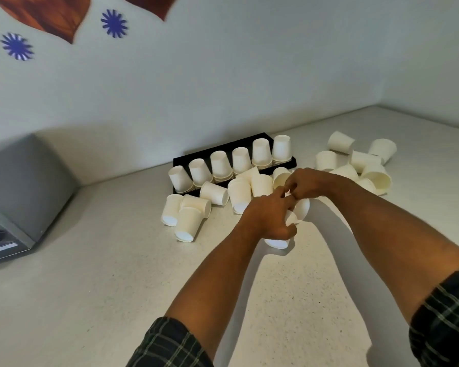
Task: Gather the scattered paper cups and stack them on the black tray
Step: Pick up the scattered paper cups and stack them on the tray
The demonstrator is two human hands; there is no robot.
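Observation:
A black tray (220,151) lies against the wall with several upside-down stacks of white paper cups (261,153) in a row on it. Loose cups lie tipped in front of the tray (188,223) and in a heap to the right (361,161). My left hand (266,217) grips a cup (276,243) whose base pokes out below the fingers. My right hand (306,184) curls its fingers round another cup (301,210) just above the left hand. The two hands touch, and much of both cups is hidden.
A grey appliance (21,189) with knobs stands at the left on the pale counter (104,274). The wall runs behind the tray and meets a side wall at the right. Paper flowers and brown shapes hang on the wall.

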